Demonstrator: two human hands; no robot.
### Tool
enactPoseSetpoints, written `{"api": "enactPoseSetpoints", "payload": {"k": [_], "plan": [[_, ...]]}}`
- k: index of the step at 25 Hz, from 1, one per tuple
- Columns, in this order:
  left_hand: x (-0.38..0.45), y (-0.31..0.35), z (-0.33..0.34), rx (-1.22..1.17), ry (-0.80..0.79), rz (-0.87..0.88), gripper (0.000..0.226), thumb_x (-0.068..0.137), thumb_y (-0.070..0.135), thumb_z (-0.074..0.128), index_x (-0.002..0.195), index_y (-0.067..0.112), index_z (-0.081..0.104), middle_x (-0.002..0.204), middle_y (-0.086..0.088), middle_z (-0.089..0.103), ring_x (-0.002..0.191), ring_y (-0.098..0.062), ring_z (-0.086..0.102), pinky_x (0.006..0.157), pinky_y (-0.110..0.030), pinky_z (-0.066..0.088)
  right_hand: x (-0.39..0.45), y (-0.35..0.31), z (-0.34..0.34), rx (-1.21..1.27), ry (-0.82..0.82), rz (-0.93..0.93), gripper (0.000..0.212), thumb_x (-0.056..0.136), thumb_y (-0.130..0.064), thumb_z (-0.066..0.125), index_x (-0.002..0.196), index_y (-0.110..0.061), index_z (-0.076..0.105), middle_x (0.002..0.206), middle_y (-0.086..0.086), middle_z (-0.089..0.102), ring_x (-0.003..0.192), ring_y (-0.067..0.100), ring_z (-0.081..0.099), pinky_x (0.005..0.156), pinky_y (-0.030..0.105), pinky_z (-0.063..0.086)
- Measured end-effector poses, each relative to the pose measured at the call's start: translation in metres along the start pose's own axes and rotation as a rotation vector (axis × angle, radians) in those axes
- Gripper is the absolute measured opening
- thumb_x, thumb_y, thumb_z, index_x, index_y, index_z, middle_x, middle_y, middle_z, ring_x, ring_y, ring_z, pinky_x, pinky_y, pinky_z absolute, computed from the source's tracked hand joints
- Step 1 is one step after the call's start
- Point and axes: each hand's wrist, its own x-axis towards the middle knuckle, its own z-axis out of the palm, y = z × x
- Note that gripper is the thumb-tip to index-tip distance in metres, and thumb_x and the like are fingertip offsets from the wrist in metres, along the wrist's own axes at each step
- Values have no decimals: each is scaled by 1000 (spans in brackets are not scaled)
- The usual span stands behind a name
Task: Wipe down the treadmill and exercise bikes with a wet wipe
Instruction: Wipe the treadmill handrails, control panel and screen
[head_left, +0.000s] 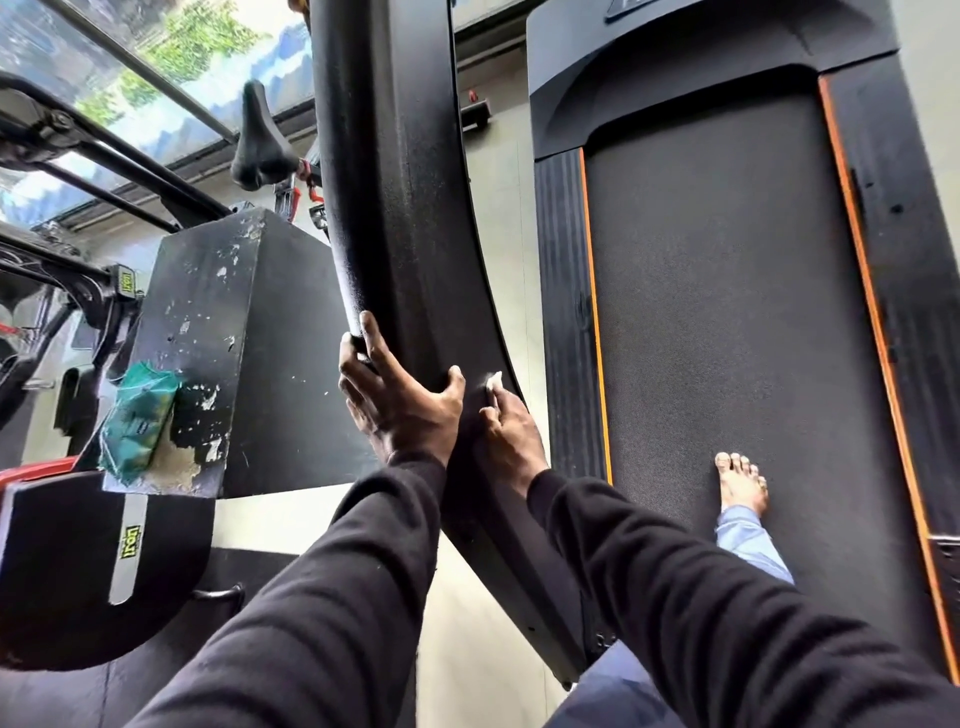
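Two hands are seen on the curved black treadmill side rail: its padded edge is gripped by the left hand, while the small, soft white wet wipe, likely limp and best bunched under fingertips, is pinched against it by the right hand.

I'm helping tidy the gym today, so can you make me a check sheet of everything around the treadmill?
Surface: treadmill belt, dark, with orange edge strips; a bare foot stands on it.
Job's things: white wet wipe pressed on the treadmill upright; green wipes pack lies on a chipped black box.
Clutter: nothing seen.
Hands: left hand grips the upright's edge; right hand holds the wipe.
Cables: nothing seen.
Surroundings: exercise bike saddle and black frames at left, windows behind.
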Motion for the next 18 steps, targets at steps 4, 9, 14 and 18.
{"api": "enactPoseSetpoints", "payload": {"k": [4,9,14,18], "plan": [[-2,0,1,5,9,6,108,66,38,82,153,13,23,145,-21,35,128,-33,34,108,-47,34,21,1,-7,-48,-57,50,35,100,-21,37,131,-8,48,130,19,54,123,35,49,96,29,35],[1,-3,2,11,21,22,108,65,38,82,152,12,24,143,-22,37,126,-33,35,108,-47,34,33,-3,-11,-67,-31,-1,32,103,-7,35,130,5,46,129,23,51,115,31,48,101,28,33],[2,-4,3,3,24,39,106,65,37,82,151,10,26,142,-24,38,127,-35,36,108,-47,34,47,-3,-16,-18,-47,19,32,100,-12,36,128,1,46,108,6,50,97,18,48,97,35,35],[1,-6,3,-1,13,43,102,71,39,81,152,9,26,144,-24,37,125,-33,35,107,-49,33,52,0,-13,-63,-103,20,37,100,-7,36,136,-1,41,123,8,52,109,18,50,107,35,33]]}}
